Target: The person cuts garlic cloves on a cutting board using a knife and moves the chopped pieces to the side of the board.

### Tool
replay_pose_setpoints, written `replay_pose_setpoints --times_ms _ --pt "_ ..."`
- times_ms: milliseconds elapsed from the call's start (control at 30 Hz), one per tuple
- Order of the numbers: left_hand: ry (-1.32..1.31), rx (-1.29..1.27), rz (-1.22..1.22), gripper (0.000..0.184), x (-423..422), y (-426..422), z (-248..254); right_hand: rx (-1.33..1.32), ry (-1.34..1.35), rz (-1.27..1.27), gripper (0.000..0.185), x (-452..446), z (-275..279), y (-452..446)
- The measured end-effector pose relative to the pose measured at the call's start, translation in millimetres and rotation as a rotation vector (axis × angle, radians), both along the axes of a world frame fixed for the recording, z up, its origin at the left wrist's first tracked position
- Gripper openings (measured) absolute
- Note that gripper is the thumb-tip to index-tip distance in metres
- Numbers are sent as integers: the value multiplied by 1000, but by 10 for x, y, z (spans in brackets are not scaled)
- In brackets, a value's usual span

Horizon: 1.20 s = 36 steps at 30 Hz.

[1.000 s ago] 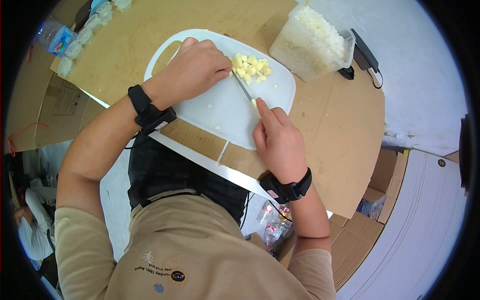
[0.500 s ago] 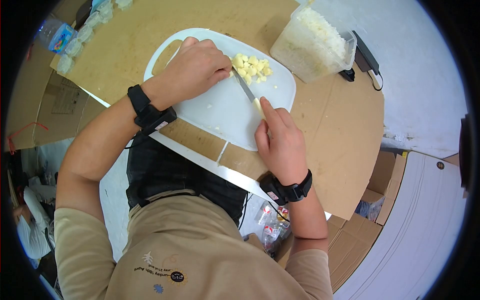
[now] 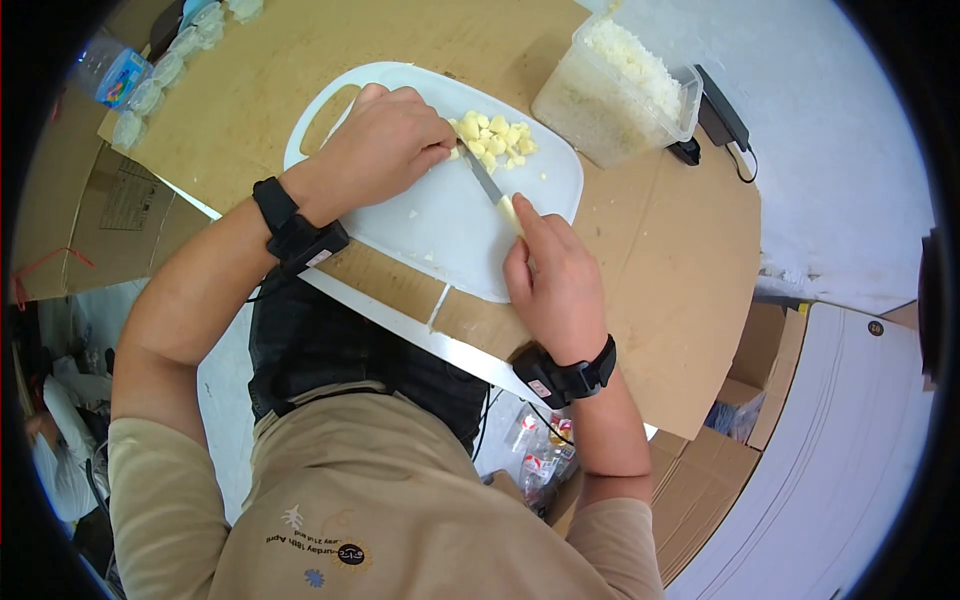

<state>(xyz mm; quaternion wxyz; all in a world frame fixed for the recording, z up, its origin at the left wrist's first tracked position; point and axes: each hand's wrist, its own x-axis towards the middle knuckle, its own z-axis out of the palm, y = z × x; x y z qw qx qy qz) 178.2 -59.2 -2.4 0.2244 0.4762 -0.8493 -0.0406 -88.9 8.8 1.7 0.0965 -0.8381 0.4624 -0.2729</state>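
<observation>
My right hand (image 3: 552,275) is closed round the pale handle of a small knife (image 3: 485,180), its index finger along the top. The blade points up and left on the white cutting board (image 3: 440,235). My left hand (image 3: 390,140) is closed, fingertips pressed together beside the knife tip, with a small pale yellow piece partly showing under them. Pale yellow chopped pieces (image 3: 495,138), perhaps garlic, lie in a pile on the board just right of my left fingertips. A few tiny bits are scattered elsewhere on the board.
A clear tub of white rice (image 3: 620,95) stands behind the board on the right, near a black power adapter (image 3: 722,108). A plastic bottle (image 3: 108,72) and several small clear cups (image 3: 170,68) are at the far left. Cardboard (image 3: 680,260) covers the table.
The board and the tub appear slightly further left. The knife blade has tilted a little, still beside my left fingertips. Both hands keep nearly the same pose.
</observation>
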Motion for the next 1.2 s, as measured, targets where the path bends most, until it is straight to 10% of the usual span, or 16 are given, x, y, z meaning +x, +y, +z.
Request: replay_pose_setpoints --times_ms 1200 --pt "5 -42 -4 4 16 5 -19 26 38 21 44 -7 17 11"
